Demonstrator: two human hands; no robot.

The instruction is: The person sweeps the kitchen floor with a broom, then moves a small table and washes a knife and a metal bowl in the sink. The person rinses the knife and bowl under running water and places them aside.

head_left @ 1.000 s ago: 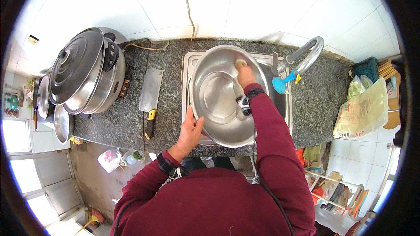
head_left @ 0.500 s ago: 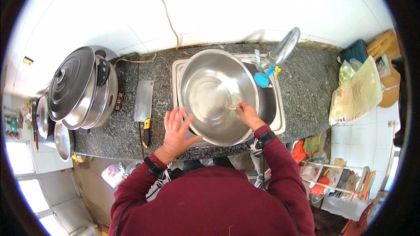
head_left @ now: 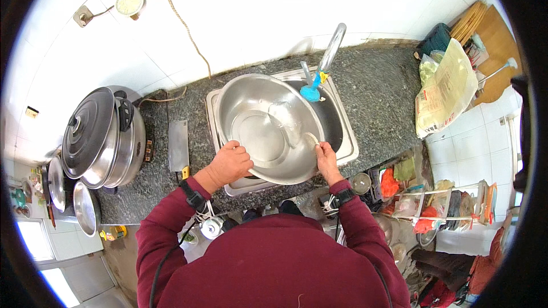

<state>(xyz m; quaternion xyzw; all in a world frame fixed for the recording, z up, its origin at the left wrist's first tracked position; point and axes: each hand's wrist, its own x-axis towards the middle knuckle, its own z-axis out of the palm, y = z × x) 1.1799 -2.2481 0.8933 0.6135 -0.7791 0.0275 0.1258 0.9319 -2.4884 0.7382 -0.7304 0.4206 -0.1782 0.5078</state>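
A large stainless steel basin (head_left: 251, 94) sits tilted over the sink (head_left: 348, 148), with some clear water (head_left: 285, 120) in it. My left hand (head_left: 231, 164) is closed on the basin's near left rim. My right hand (head_left: 327, 162) is closed at the near right rim. By its fingertips, against the inner wall, is a small pale, curved piece (head_left: 310, 138); its kind is not clear. Behind the basin stands a tap (head_left: 330, 57) with a blue nozzle (head_left: 310, 93). Left of the sink a cleaver (head_left: 178, 147) lies on the counter.
A steel steamer pot (head_left: 108, 137) with a dark lid stands at the left, near a steel bowl (head_left: 87, 208). A pale plastic sack (head_left: 448, 91) leans at the counter's right end. Below, a rack (head_left: 439, 211) holds bags. A cable (head_left: 185, 25) hangs down the wall.
My left hand has gone from spread fingers to gripping the rim. My right hand has moved from inside the basin to its rim. The basin has tipped and the view has shifted.
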